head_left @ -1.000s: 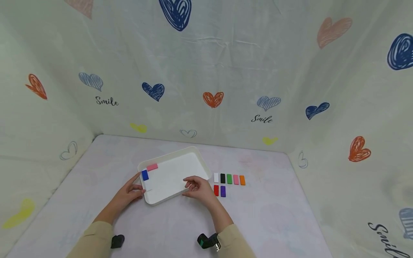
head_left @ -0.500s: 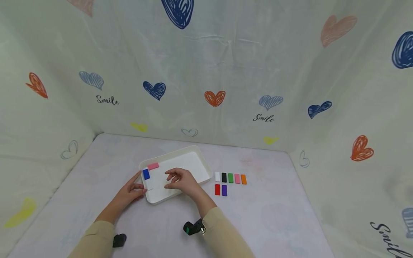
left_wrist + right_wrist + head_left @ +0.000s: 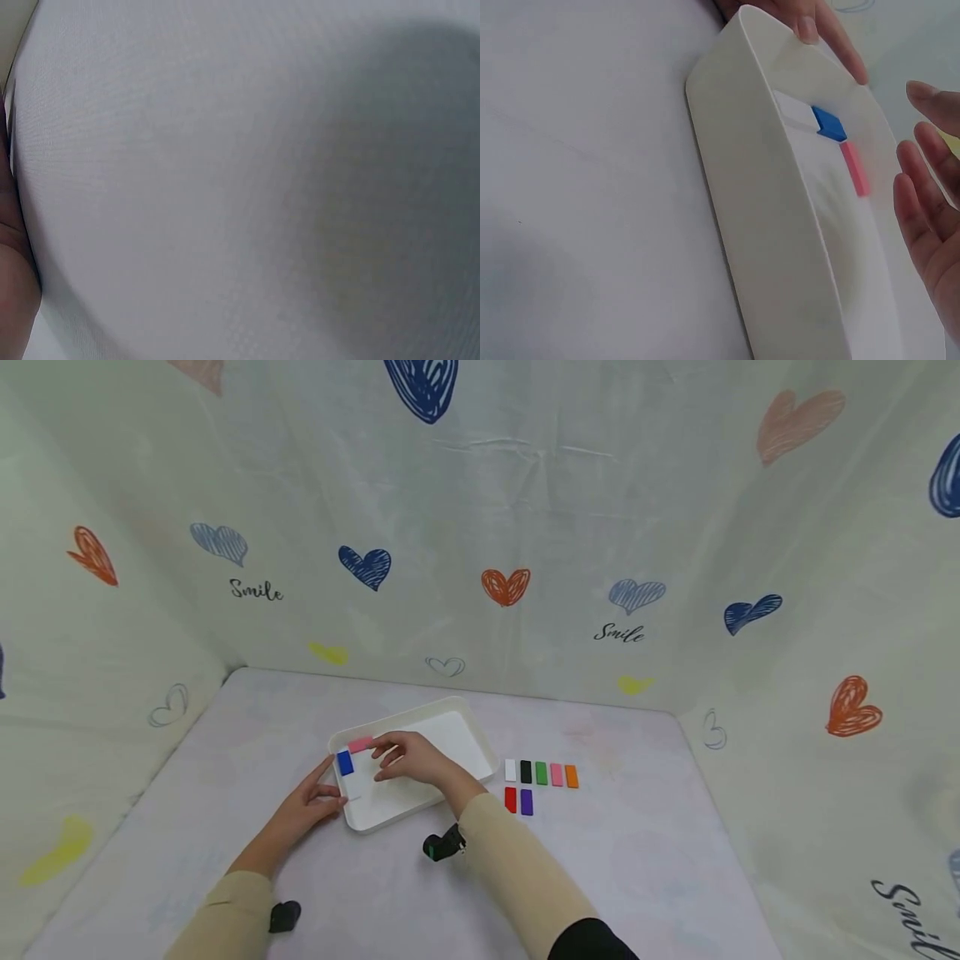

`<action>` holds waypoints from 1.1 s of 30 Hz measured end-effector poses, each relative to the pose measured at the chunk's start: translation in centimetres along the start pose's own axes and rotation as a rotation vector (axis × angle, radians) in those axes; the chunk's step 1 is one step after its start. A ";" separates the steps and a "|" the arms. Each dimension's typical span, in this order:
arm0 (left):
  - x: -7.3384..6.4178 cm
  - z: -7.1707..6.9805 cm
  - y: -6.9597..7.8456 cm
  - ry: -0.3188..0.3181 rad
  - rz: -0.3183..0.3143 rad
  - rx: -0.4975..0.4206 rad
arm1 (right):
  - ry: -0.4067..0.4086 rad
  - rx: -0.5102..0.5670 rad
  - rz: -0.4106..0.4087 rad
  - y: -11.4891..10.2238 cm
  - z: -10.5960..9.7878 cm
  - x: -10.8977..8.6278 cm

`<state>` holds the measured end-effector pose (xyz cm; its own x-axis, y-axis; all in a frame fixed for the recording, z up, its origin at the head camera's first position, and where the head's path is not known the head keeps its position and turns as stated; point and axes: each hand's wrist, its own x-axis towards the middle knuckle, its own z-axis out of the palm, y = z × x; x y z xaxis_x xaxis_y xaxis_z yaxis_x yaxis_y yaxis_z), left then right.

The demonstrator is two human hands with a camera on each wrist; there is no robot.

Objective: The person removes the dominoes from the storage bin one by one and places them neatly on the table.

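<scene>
A shallow white tray lies at a slant on the table. Inside it, a blue block and a pink block meet near the left corner. The right wrist view also shows a white block along the end wall beside the blue one. My left hand rests at the tray's left end, thumb and index fingertips spread along the rim. Over the tray, my right hand has its fingertips close to the pink block in the head view. In the right wrist view its thumb and fingers stand apart, nothing between them.
Right of the tray, several blocks lie in two rows: white, black, green, another pink block and orange, with red and purple in front. A heart-printed curtain surrounds the table.
My right hand has moved left and farther back over the tray, from its front rim to near the pink block. My left hand keeps its place on the rim.
</scene>
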<state>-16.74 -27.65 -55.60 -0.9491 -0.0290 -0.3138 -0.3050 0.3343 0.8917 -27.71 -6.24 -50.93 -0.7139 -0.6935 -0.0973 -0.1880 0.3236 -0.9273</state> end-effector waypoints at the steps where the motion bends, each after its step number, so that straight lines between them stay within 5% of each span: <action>1: 0.0 0.0 0.1 0.001 -0.002 -0.004 | -0.003 -0.004 0.008 0.0 -0.1 0.3; 12: -0.1 0.0 0.2 0.004 0.000 -0.042 | 0.002 -0.178 0.041 0.3 0.4 3.1; 23: 0.2 0.1 0.2 -0.002 0.034 -0.087 | 0.065 -0.173 0.137 0.7 1.6 4.1; 33: 0.1 0.0 -0.1 0.000 0.037 -0.106 | 0.039 -0.226 0.145 1.4 2.4 5.3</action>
<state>-16.77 -27.65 -55.76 -0.9597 -0.0186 -0.2804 -0.2769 0.2335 0.9321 -30.09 -11.00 -53.64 -0.7690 -0.6053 -0.2053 -0.2244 0.5564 -0.8000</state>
